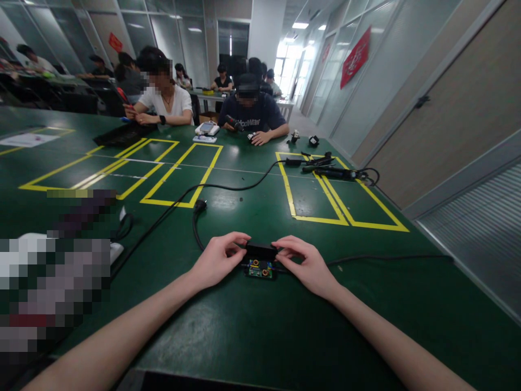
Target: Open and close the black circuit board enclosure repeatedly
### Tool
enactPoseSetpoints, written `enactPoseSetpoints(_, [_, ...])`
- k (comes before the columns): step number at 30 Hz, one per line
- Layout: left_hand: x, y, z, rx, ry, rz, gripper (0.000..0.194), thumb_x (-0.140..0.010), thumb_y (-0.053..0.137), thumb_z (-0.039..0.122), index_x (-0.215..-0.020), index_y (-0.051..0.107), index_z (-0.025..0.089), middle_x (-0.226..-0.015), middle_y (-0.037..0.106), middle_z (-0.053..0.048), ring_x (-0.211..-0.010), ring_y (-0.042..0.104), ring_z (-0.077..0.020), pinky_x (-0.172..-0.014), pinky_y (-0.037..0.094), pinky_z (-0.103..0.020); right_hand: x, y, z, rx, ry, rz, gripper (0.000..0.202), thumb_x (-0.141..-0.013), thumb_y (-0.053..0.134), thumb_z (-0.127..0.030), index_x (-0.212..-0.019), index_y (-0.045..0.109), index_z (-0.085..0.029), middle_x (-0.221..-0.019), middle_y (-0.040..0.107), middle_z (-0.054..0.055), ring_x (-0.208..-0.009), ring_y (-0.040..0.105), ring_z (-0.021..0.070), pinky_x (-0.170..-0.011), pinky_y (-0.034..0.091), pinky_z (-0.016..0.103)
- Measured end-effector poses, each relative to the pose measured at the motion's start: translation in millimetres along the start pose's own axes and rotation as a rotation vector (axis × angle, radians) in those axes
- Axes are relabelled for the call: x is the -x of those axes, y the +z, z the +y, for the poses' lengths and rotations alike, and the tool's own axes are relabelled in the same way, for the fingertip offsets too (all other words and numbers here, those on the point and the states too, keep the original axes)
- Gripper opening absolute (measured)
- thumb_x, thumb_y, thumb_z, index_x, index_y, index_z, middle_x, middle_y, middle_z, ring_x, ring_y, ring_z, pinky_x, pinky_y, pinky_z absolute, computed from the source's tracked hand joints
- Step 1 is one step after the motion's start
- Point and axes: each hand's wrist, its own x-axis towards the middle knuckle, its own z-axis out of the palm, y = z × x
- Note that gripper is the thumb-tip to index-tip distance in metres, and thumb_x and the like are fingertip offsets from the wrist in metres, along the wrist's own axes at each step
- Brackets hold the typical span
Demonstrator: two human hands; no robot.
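Note:
A green circuit board [260, 269] with two copper-coloured rings lies in a small black case on the green table. Behind it a black cover piece [261, 251] stands tilted up, held at both ends. My left hand [222, 257] pinches its left end between thumb and fingers. At the right end, my right hand [303, 262] holds the same piece with thumb and fingertips. Black cables leave the case on both sides, partly hidden by my hands.
A black plug [200, 206] lies beyond my left hand. Yellow tape rectangles [321, 220] mark the green table [228, 336]. Black tools [329, 168] and a long cable lie at the back right. Two people sit across, one holding a dark tool. Blurred items cover the left edge.

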Motion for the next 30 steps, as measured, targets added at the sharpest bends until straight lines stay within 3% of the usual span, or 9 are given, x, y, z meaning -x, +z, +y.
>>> enactPoseSetpoints(4, [1.4,0.5,2.3,-0.021,0.011,-0.029,0.03,-0.087,0.059,0.017,-0.115,0.072,0.016,-0.093,0.079,-0.005,-0.074,0.073,-0.016,-0.07,0.061,-0.027,0.8,-1.0,-1.8,-0.01,0.0,-0.02,0.019,-0.093,0.067,-0.027,-0.11,0.076,-0.022,-0.107,0.073,0.007,-0.08,0.075,0.0172,-0.075,0.066,0.031])
enactPoseSetpoints(9, [1.7,-1.1,4.9,-0.027,0.044,-0.033,0.038,-0.081,0.05,0.006,-0.112,0.072,0.015,-0.084,0.077,-0.002,-0.076,0.074,-0.016,-0.075,0.06,-0.027,2.1,-4.1,-4.1,0.044,-0.021,-0.018,0.022,-0.098,0.065,-0.032,-0.114,0.075,-0.022,-0.103,0.074,0.007,-0.081,0.075,0.0184,-0.075,0.065,0.032])
enactPoseSetpoints(14, [1.5,-2.3,7.7,-0.052,0.039,-0.032,0.038,-0.084,0.045,0.006,-0.108,0.073,0.016,-0.082,0.078,-0.002,-0.077,0.074,-0.0161,-0.075,0.058,-0.026,2.6,-6.5,-2.7,0.052,-0.024,0.003,0.027,-0.102,0.06,-0.038,-0.114,0.077,-0.021,-0.099,0.077,0.008,-0.083,0.075,0.0197,-0.077,0.065,0.033])
enactPoseSetpoints(22, [1.0,-2.2,8.3,-0.035,0.0,-0.04,0.038,-0.086,0.043,0.009,-0.107,0.074,0.015,-0.09,0.079,-0.004,-0.082,0.075,-0.017,-0.077,0.059,-0.027,2.5,-6.7,-2.6,0.022,-0.058,0.031,0.029,-0.103,0.06,-0.042,-0.109,0.079,-0.021,-0.092,0.077,0.008,-0.079,0.075,0.0192,-0.076,0.065,0.033])
enactPoseSetpoints(30, [0.6,-2.0,10.1,-0.012,0.015,-0.049,0.036,-0.086,0.044,0.01,-0.104,0.075,0.014,-0.095,0.079,-0.006,-0.084,0.074,-0.0178,-0.08,0.061,-0.029,3.3,-6.5,-1.6,0.025,-0.073,0.012,0.032,-0.104,0.058,-0.044,-0.109,0.079,-0.021,-0.09,0.077,0.008,-0.076,0.075,0.0186,-0.066,0.064,0.03])
